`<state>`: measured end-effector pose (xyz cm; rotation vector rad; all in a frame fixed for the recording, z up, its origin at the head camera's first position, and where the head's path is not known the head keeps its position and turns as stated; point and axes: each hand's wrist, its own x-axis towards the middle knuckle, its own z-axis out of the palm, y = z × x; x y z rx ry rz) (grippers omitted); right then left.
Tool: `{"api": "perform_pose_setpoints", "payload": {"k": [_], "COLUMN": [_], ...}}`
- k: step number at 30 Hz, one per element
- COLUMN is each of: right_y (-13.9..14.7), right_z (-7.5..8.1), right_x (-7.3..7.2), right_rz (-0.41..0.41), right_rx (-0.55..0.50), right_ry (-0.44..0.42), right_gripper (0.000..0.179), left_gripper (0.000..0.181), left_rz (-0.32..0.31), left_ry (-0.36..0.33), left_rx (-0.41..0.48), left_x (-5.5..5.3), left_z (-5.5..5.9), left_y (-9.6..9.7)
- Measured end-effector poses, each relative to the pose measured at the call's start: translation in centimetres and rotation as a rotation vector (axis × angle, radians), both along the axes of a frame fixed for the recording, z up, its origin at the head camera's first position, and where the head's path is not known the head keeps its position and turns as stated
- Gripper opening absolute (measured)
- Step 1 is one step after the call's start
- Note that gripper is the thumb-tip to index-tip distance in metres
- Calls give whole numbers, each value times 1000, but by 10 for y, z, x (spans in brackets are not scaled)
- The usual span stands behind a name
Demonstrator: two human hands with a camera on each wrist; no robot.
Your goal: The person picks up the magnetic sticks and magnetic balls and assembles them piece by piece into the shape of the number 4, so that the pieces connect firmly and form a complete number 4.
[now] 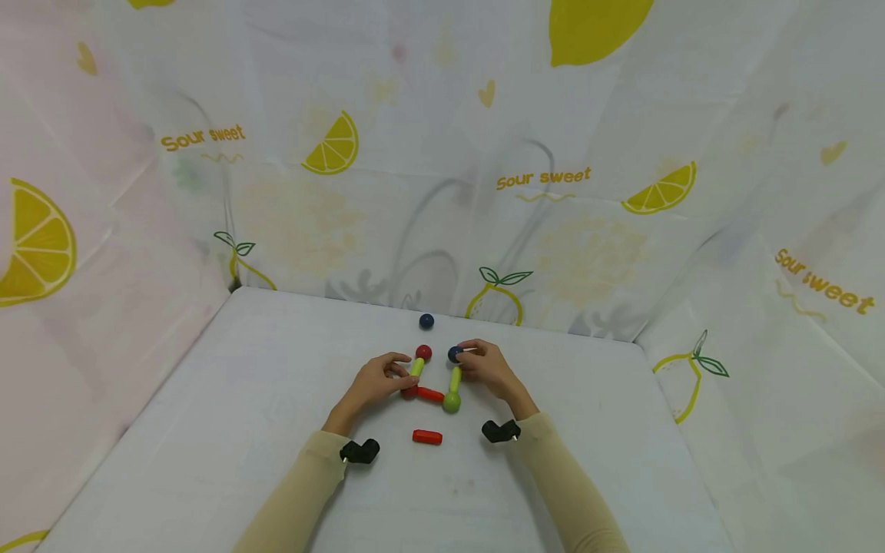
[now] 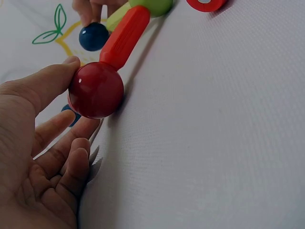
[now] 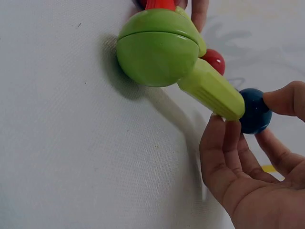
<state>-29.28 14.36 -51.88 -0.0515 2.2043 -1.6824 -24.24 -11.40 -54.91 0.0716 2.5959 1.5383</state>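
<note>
Balls and rods form a U-shaped piece on the white table. My left hand (image 1: 376, 380) pinches the near-left red ball (image 2: 96, 90), its thumb on top and some fingers partly hidden behind. From that ball a yellow-green rod (image 1: 417, 367) runs back to another red ball (image 1: 424, 352), and a red rod (image 1: 430, 395) runs across to a green ball (image 1: 452, 402). A second yellow-green rod (image 3: 214, 90) leads from the green ball to a blue ball (image 3: 255, 110). My right hand (image 1: 491, 367) grips this blue ball between thumb and fingers, with fingertips against the rod's end.
Behind the piece lies a loose blue ball (image 1: 426, 321), close to the back edge. A loose red rod (image 1: 427, 437) lies in front, between my forearms. Lemon-printed white sheets (image 1: 415, 230) enclose the table (image 1: 221, 369) at the back and sides.
</note>
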Motion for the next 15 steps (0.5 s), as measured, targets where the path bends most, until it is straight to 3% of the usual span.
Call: {"api": "perform_pose_setpoints", "payload": {"k": [7,15], "right_y": [6,10], "right_z": [0,-5], "right_x": [2,3], "right_rz": [11,16], "right_rx": [-115,-174], "right_ry": [-70,-110], "right_gripper": [36,36], "left_gripper": [51,51], "left_rz": [-10,-18], "left_ry": [9,19], "left_rx": [-7,-10], "left_x": [2,0], "left_z": [1,0], "left_y": [0,-1]}}
